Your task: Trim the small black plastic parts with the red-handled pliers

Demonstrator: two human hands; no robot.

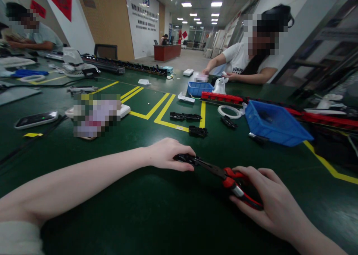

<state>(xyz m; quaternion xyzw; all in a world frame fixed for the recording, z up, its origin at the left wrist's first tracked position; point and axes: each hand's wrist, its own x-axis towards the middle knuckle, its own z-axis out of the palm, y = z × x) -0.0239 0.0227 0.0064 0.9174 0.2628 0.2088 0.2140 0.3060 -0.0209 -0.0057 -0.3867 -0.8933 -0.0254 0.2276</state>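
Note:
My left hand (170,154) pinches a small black plastic part (185,158) between thumb and fingers, just above the green table (125,210). My right hand (268,195) is wrapped round the red and black handles of long-nose pliers (215,169). The pliers' tips point left and meet the black part's right end; whether the jaws grip it I cannot tell. Beyond my hands, similar black parts (185,116) lie within a yellow-taped area. Another black part (198,131) sits on the tape's near edge, and one more (228,122) is farther right.
A blue bin (275,122) stands at right beside a white tape roll (229,112) and a red strip (222,97). A smaller blue bin (200,88) is farther back. A phone (36,120) lies at left. Co-workers (251,65) sit across the table and far left.

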